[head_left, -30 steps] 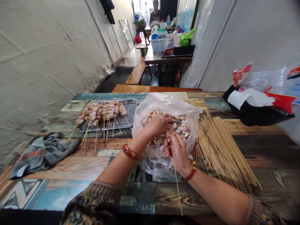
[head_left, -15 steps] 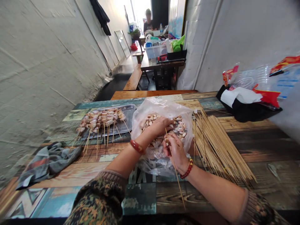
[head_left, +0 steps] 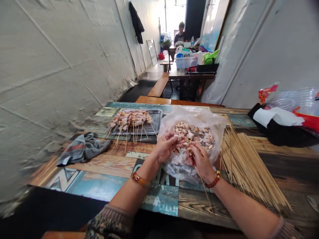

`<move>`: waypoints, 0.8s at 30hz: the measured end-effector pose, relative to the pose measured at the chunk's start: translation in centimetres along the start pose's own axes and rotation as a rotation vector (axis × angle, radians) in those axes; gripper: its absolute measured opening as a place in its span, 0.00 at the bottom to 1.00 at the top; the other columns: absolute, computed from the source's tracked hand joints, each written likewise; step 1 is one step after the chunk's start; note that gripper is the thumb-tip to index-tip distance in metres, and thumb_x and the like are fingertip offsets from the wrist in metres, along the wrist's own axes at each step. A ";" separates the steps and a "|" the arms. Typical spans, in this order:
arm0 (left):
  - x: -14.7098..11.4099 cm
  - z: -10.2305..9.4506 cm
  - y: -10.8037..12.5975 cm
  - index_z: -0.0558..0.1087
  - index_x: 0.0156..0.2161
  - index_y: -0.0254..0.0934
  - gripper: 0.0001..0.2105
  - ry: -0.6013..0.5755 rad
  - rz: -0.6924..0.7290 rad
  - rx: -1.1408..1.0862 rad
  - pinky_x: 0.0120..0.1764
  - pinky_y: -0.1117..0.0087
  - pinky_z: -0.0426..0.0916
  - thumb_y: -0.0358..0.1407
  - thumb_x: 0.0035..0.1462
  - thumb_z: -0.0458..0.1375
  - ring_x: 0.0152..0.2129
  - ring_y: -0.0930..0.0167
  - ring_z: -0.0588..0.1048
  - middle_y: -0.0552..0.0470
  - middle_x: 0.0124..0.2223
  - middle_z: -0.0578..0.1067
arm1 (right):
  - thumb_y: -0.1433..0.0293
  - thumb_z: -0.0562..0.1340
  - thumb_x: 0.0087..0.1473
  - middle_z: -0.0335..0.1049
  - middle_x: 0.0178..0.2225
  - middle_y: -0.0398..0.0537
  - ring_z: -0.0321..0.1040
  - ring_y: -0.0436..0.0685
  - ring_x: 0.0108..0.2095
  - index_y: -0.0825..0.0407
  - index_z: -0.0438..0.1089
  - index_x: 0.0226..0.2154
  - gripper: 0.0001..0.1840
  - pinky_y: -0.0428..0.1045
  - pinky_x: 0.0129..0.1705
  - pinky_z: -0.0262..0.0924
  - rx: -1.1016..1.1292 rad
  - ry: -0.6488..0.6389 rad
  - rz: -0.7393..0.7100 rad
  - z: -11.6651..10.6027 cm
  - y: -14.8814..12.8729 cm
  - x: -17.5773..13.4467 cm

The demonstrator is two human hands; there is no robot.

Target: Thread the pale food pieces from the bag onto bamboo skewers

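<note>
Garlic cloves (head_left: 189, 135) lie in a translucent bag (head_left: 217, 125), centre of frame. Left hand (head_left: 164, 148) pinches 1 pale clove (head_left: 177, 136) between its fingertips; right hand (head_left: 202, 162) is clamped on 1 bamboo skewer (head_left: 206, 192). Threaded skewers (head_left: 132, 118) rest on metal tray (head_left: 157, 120), left of centre.

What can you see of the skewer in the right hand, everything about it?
The skewer is a thin, straight, tan stick that looks like wood or bamboo. It slants, its upper part over the open plastic bag, its lower end over the near part of the table. The right hand grips it near the upper end, partly hiding it. Whether anything is threaded on it there is too small to tell.
</note>
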State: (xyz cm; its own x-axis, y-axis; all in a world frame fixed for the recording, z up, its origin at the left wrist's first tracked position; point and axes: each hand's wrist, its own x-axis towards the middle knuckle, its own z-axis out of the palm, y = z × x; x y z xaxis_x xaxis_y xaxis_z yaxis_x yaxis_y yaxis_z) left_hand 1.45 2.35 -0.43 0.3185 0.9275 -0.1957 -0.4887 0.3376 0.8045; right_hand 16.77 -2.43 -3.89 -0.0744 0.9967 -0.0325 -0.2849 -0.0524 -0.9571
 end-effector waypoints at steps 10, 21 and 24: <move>-1.6 -0.7 0.0 0.71 0.36 0.31 0.17 0.109 0.191 -0.030 0.27 0.79 0.68 0.36 0.42 0.70 0.21 0.78 0.74 0.53 0.26 0.76 | 0.57 0.54 0.60 0.63 0.24 0.37 0.50 0.43 0.13 0.49 0.59 0.56 0.24 0.42 0.13 0.45 -0.335 -0.110 -0.044 1.8 -3.6 -0.2; -1.7 -0.2 -0.7 0.66 0.32 0.33 0.16 0.134 0.189 0.078 0.25 0.77 0.67 0.38 0.44 0.68 0.22 0.76 0.74 0.54 0.25 0.75 | 0.58 0.54 0.61 0.62 0.25 0.41 0.51 0.46 0.16 0.49 0.60 0.58 0.25 0.44 0.16 0.47 -0.357 -0.065 -0.013 1.4 -0.5 -0.5; -1.7 -0.1 -1.0 0.63 0.30 0.35 0.17 0.089 0.164 0.132 0.23 0.77 0.67 0.39 0.45 0.67 0.22 0.74 0.74 0.54 0.24 0.74 | 0.58 0.54 0.60 0.63 0.25 0.41 0.51 0.46 0.16 0.50 0.62 0.57 0.24 0.43 0.15 0.47 -0.382 -0.047 -0.027 0.9 -0.3 -0.3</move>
State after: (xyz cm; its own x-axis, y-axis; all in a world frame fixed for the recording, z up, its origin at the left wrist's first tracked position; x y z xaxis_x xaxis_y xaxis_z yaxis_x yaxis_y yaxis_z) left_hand 1.34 0.45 -0.97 0.1677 0.9808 -0.0999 -0.4159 0.1623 0.8948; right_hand 15.98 -2.78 -3.33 -0.1181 0.9930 -0.0010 0.0884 0.0095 -0.9960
